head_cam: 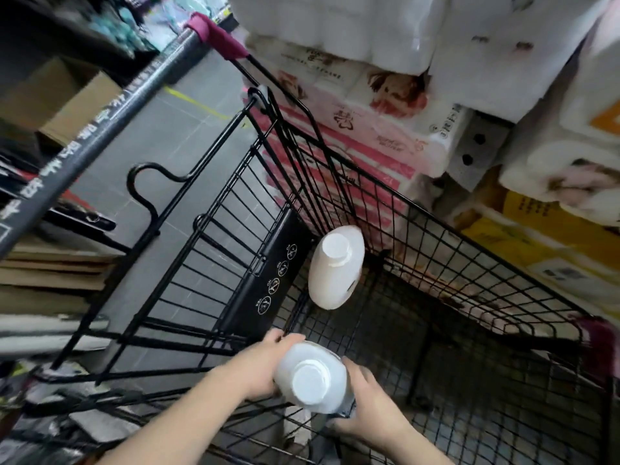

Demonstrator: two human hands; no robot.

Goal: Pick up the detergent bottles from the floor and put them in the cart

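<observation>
left hand [265, 360] and right hand [367, 402], fingers curled round white bottle [313, 377], its label hidden, second bottle [335, 268] in cart [285, 236]

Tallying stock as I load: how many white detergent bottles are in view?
2. The first bottle stands in the cart, beside the black seat flap; the second bottle is held between left hand and right hand, nearer the camera. More may be out of view.

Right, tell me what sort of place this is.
Probably a shop or its stockroom: a black wire shopping cart, stacked packs of toilet paper and cardboard boxes nearby.
</observation>
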